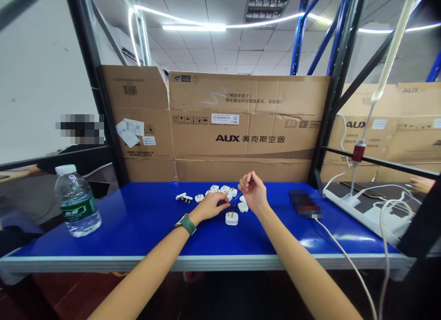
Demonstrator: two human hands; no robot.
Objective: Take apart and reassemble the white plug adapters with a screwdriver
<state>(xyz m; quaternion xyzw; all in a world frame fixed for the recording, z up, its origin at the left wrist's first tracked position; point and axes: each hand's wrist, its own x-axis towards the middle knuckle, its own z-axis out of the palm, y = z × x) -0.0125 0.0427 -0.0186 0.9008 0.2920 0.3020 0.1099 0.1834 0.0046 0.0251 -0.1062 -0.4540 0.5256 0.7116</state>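
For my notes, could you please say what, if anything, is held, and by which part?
It cannot be told: left hand and right hand hide any hold.

My view comes through bright, lit by a white ceiling tube (194, 28) and a glowing light strip (268, 25) that both burn out to plain white. A pale lamp (392, 49) glares at upper right, and I get whitish reflections on the blue tabletop (138, 228) near its right front. Below the table it falls to deep shadow. The wide lens leans and stretches everything towards the edges. I see the white plugs (231, 218) slightly soft, and blocky pixelation covers the phone (305, 204).
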